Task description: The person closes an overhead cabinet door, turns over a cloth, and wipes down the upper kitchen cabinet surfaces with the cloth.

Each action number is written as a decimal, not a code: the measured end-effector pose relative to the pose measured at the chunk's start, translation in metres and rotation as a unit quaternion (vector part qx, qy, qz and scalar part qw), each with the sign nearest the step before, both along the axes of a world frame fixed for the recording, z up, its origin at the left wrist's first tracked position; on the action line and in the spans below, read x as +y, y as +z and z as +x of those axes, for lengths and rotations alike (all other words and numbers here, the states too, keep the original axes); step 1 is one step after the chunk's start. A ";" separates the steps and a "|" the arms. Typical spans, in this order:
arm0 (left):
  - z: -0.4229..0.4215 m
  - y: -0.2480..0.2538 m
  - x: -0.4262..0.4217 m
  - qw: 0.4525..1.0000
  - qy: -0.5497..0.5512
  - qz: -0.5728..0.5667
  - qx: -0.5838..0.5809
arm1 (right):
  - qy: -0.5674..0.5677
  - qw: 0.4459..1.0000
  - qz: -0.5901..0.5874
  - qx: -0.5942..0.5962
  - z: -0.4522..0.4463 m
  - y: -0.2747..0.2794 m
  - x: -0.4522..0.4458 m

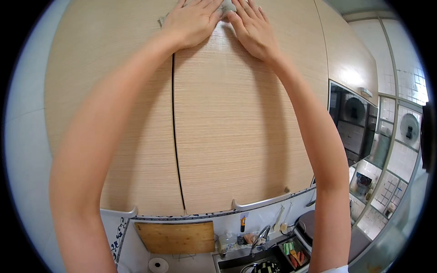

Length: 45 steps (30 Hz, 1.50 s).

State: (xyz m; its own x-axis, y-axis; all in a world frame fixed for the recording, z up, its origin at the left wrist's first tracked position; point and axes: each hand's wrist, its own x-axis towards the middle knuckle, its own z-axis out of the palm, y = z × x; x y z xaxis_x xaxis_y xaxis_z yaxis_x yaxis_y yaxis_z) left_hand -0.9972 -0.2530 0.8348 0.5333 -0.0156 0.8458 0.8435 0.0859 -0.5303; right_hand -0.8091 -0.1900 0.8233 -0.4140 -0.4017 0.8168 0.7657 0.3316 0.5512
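Observation:
High on the pale wood-grain cabinet doors [232,123], a greyish cloth [227,6] lies against the surface, mostly covered and partly cut off by the top of the view. My left hand [193,22] presses flat over it, fingers stretched out, with a cloth edge showing past its left side. Beside it, my right hand [252,29] lies flat with fingers extended, its thumb side at the cloth. Both arms reach up, and some fingertips are at the frame's edge.
Metal handles [261,201] run along the cabinet's bottom edge. Below are a wooden cutting board [177,236], a faucet [260,239], a sink [227,264] and a tray [298,257] of vegetables. A dark glass-fronted unit [353,120] and a windowed partition [387,136] stand right.

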 end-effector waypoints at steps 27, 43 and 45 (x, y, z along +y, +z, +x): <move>0.026 -0.054 -0.009 0.997 -0.011 -0.053 0.062 | 0.042 0.994 -0.098 -0.021 0.053 -0.052 0.000; 0.037 -0.082 0.003 0.998 0.003 -0.009 0.061 | 0.058 0.993 -0.099 0.006 0.064 -0.078 0.006; 0.036 -0.079 0.002 0.998 -0.005 -0.013 0.062 | 0.061 0.994 -0.092 0.001 0.065 -0.076 0.006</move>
State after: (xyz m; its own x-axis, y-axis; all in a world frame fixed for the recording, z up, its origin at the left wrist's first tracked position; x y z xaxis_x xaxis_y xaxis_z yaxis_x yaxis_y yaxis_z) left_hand -0.9608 -0.2509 0.7554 0.6341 -0.0001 0.7732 0.7718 0.0618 -0.6329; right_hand -0.7443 -0.1838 0.7476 -0.3692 -0.2928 0.8820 0.7148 0.5170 0.4709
